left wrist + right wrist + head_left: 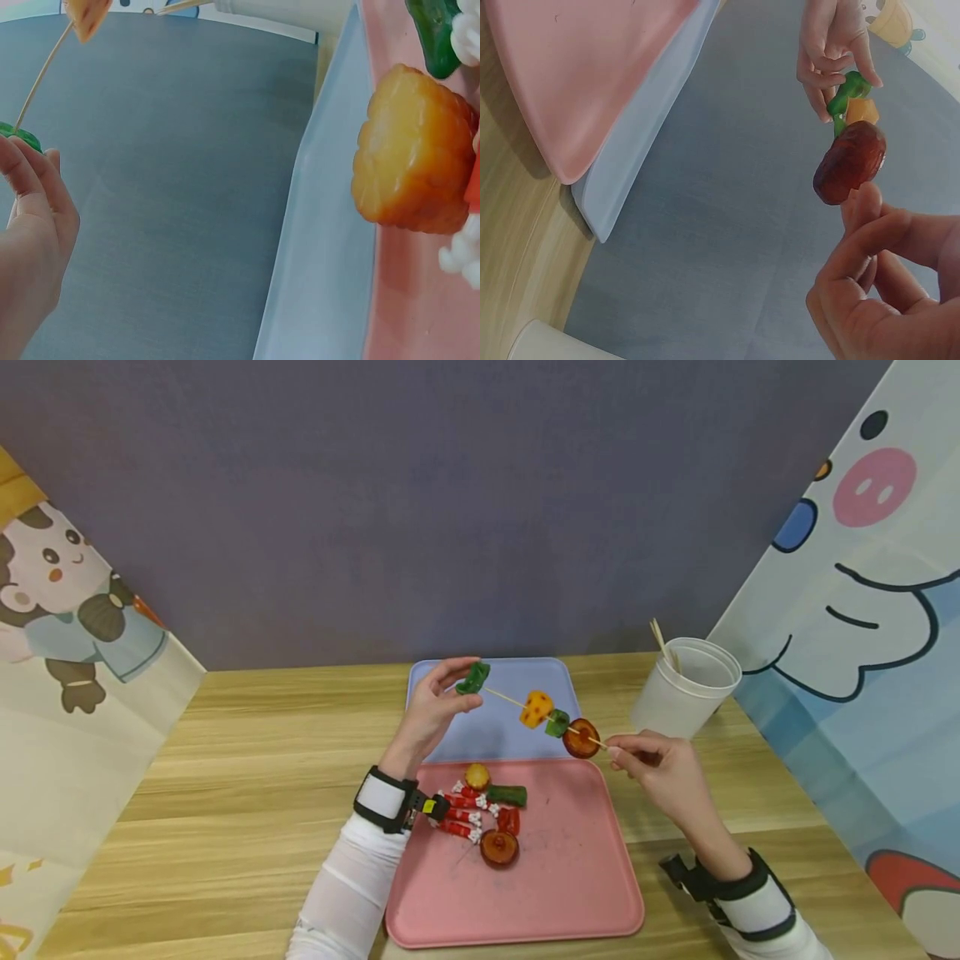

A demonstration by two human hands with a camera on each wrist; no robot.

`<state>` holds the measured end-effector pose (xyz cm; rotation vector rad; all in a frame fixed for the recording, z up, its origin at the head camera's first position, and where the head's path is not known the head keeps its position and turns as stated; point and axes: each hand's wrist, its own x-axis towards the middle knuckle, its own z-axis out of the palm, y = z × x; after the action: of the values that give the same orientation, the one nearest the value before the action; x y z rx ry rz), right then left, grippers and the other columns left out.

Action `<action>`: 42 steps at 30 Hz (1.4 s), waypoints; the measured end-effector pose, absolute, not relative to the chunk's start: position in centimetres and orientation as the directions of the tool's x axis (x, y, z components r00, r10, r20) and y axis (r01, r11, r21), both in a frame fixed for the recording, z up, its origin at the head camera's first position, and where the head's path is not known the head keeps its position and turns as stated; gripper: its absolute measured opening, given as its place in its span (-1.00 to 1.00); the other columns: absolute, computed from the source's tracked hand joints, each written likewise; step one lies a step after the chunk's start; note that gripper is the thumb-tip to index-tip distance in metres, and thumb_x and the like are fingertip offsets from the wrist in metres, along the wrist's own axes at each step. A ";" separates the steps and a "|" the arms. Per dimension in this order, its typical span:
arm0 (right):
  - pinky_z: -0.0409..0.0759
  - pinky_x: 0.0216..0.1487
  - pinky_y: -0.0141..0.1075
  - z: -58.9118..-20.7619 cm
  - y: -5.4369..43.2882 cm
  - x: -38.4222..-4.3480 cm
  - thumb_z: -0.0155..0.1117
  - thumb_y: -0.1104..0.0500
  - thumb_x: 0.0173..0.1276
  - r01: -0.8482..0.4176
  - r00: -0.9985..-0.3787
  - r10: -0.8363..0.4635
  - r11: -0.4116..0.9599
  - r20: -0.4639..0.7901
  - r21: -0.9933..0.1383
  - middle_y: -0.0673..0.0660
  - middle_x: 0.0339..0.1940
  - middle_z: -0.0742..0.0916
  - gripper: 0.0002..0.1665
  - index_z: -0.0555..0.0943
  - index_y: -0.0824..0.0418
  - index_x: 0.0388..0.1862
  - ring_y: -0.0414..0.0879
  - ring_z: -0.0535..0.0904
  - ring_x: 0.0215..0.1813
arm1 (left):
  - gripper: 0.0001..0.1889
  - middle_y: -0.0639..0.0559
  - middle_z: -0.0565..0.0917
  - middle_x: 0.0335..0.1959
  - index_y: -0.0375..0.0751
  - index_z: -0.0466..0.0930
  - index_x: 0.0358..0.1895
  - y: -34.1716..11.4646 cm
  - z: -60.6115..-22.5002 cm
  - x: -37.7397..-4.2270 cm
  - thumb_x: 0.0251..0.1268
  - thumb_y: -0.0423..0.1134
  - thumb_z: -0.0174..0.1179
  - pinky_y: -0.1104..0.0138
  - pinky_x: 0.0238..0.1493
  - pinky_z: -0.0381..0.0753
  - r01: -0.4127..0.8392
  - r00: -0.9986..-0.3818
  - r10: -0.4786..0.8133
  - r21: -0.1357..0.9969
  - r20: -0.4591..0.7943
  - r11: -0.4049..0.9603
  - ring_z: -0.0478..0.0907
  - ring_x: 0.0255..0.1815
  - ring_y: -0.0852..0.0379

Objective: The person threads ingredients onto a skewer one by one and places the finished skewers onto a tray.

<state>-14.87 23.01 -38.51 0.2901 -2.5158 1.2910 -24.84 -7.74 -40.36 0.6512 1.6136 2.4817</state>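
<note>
Nearest the camera lies the pink tray point(585, 893), its near edge close to the person's sleeves. Above its far edge both hands work one skewer point(510, 699). The right hand point(660, 768) pinches the skewer's right end between thumb and fingertips, the other fingers curled under, which keeps the stick steady and level. The left hand point(435, 706) pinches a green piece point(474, 678) at the skewer's left, pointed end, fingers curled round it; the piece sits right at the tip, though I cannot tell how far the point has entered it.

Along the stick, from the right hand leftwards, sit a dark red round slice point(581, 737), a small green chunk point(557, 723) and a yellow cheese-like wedge point(536, 708), packed close together near the right hand, leaving bare stick towards the left for more pieces. The skewer hangs in the air over the blue tray point(517, 677), which lies just beyond the pink one, touching or overlapping it.

On the pink tray, just near the left wrist, lies the supply: a corn piece point(477, 775), a green pepper strip point(507, 794), red-and-white pieces point(461, 814) and another red round slice point(498, 847). Far right on the wooden table point(225, 777) stands a white cup point(686, 689) holding spare sticks, within reach of the right hand.
</note>
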 end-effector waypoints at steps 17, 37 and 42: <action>0.48 -0.57 -0.41 -38.8 22.9 -14.9 0.35 0.29 0.22 -0.296 -0.941 -0.042 0.585 0.337 -0.755 0.12 -0.53 0.70 -0.89 0.73 0.29 -0.29 -0.30 0.55 -0.54 | -0.39 -0.04 0.49 0.09 -0.25 0.43 0.20 -7.5 -40.7 -24.8 -0.01 -0.44 0.40 0.40 -0.18 0.61 0.166 -0.908 0.290 0.894 0.304 -0.417 0.52 -0.03 0.08; 0.47 -0.57 -0.42 -39.3 22.9 -15.1 0.34 0.32 0.21 -0.300 -0.938 -0.041 0.598 0.345 -0.743 0.10 -0.53 0.69 -0.89 0.73 0.30 -0.29 -0.31 0.54 -0.53 | -0.36 -0.04 0.48 0.09 -0.27 0.43 0.16 -7.3 -40.8 -24.8 -0.09 -0.37 0.45 0.41 -0.16 0.63 0.135 -0.912 0.302 0.900 0.276 -0.415 0.54 -0.03 0.09; 0.49 -0.57 -0.42 -39.4 22.8 -15.2 0.35 0.34 0.19 -0.300 -0.939 -0.042 0.588 0.343 -0.751 0.11 -0.53 0.69 -0.89 0.73 0.30 -0.29 -0.28 0.56 -0.54 | -0.36 -0.03 0.49 0.07 -0.26 0.43 0.16 -7.2 -40.8 -24.8 -0.09 -0.34 0.46 0.42 -0.18 0.62 0.134 -0.916 0.294 0.899 0.274 -0.418 0.51 -0.03 0.08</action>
<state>-15.20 22.75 -39.44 0.2798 -2.5316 1.2759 -24.79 -7.16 -40.76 0.6077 1.6375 2.4928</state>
